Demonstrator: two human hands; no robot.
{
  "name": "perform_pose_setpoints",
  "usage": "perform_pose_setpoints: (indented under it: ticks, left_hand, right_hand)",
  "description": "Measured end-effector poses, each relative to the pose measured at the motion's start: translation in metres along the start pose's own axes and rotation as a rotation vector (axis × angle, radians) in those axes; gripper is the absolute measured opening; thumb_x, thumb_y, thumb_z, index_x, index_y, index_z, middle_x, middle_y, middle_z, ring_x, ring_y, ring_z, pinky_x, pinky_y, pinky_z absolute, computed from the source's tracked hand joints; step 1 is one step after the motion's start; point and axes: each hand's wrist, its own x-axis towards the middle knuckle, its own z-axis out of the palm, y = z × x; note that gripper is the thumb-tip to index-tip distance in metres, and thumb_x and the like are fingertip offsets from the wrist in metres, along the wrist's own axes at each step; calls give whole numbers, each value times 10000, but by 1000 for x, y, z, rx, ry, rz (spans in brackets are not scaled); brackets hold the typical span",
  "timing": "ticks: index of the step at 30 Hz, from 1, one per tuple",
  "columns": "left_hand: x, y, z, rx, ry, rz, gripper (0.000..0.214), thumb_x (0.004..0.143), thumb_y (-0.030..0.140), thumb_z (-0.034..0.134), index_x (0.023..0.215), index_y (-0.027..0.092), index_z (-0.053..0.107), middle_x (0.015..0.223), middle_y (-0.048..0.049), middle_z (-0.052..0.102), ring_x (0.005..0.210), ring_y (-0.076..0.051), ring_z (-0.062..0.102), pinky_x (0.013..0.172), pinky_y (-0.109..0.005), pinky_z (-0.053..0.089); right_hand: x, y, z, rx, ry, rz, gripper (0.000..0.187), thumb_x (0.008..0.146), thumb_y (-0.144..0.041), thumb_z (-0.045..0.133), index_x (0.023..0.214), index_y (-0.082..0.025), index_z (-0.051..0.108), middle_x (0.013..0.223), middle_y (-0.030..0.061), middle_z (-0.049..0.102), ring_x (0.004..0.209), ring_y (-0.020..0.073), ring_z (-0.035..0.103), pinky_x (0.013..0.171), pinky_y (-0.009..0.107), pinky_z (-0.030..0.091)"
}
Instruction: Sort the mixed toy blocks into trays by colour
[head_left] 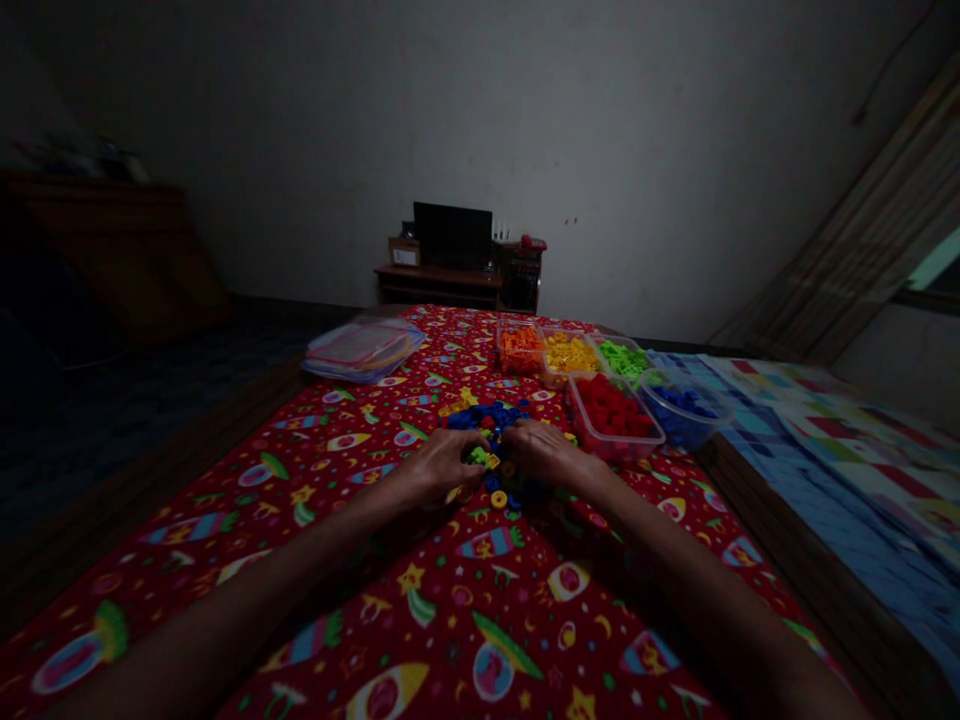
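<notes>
1 blk flat-screen monitor [453, 236] on wooden desk [450, 278] nr. back wall [600, 120], 1 cardboard box [404, 252] beside it; wooden cabinet [127, 260] far L; striped curtain [840, 245] far R; bed [825, 540] w/ patchwork quilt [847, 430].

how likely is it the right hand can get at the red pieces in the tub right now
Probably yes: the right hand is at the loose pile, and the red pieces sit close by, farther right, in an open tub with no lid on and nothing visible standing between.

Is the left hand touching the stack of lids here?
Apart. The head view shows a stretch of red patterned cloth between the left hand and the stack of lids.
</notes>
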Motion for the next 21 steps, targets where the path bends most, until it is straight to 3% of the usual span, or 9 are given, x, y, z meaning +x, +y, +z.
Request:
perform_pose_setpoints:
  ticks: [6,11,15,21]
  left_hand:
    - [5,-14,0,-398,-56,-48,450,663,462,639,988,154,672,778,-18,701,692,-180,634,600,-249,492]
    - [7,-16,-4,-513,-46,-99,576,643,492,670,1097,138,640,932,-58,710,820,-222,649,700,-297,517]
    - [2,-10,-8,-653,-18,-141,624,677,507,653,1196,167,587,1010,-60,700,931,-248,643,750,-318,519]
    - [1,-9,-2,-795,-30,-144,665,668,465,673,1246,162,545,967,-59,714,897,-239,659,742,-311,514]
  right_hand:
    - [10,-2,-10,37,-135,119,131,821,-170,519,929,-141,587,796,51,600,709,131,507,595,236,291]
    - [12,-1,-23,133,-2,140,274,856,-178,495,1116,-105,541,903,104,635,772,156,544,638,242,341]
    - [14,-6,-32,267,107,34,340,887,-206,477,1219,-131,492,1007,116,630,826,161,557,692,255,378]
    - [14,-18,-30,369,37,-13,395,856,-188,533,1247,-174,477,856,49,623,735,142,536,643,236,373]
